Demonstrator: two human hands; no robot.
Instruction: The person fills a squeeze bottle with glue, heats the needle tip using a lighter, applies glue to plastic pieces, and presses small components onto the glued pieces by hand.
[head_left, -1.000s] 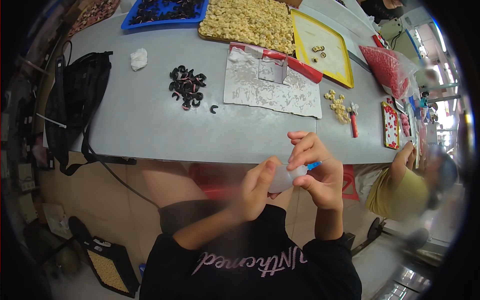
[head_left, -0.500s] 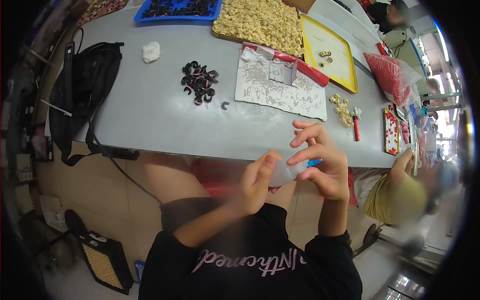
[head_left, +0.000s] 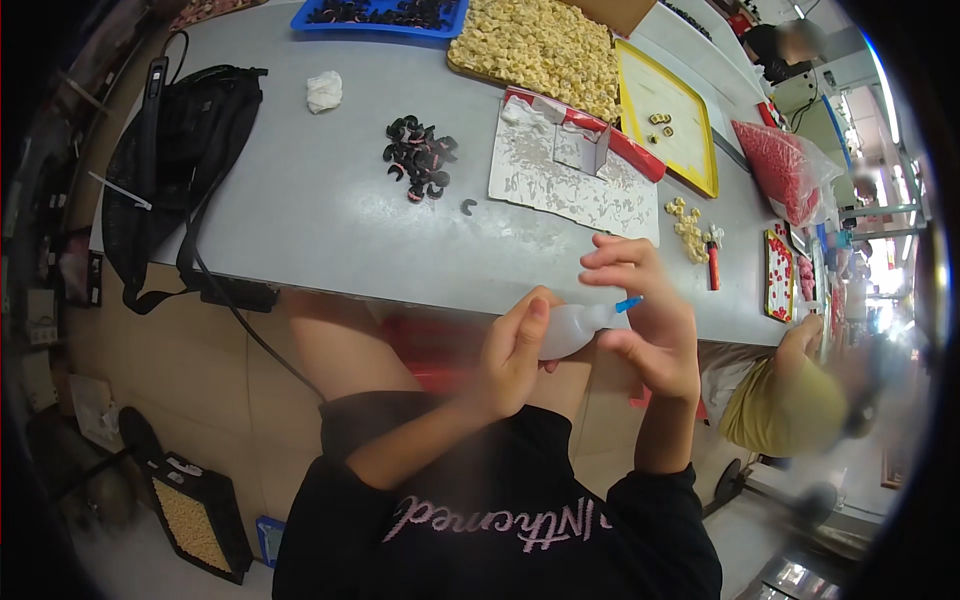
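Observation:
My left hand (head_left: 515, 352) is wrapped around a translucent white squeeze bottle (head_left: 570, 330) above my lap, at the table's front edge. The bottle lies tilted, its blue nozzle tip (head_left: 628, 304) pointing right. Around that tip my right hand (head_left: 652, 325) is held with fingers and thumb spread apart; nothing shows between them. On the table beyond are a pile of small black curved pieces (head_left: 418, 160), one loose black piece (head_left: 468, 207), and a white-smeared board (head_left: 540, 180) with a red edge.
At the back stand a blue tray (head_left: 380, 30) of black pieces, a heap of cream-coloured pieces (head_left: 540, 55) and a yellow-rimmed tray (head_left: 690, 165). A black bag (head_left: 180, 170) lies on the left, with its cable hanging down. A person in yellow (head_left: 790, 405) sits to the right.
My right hand has opened away from the bottle's neck, so the blue tip now shows more fully. My left hand keeps its grip. The view has shifted slightly.

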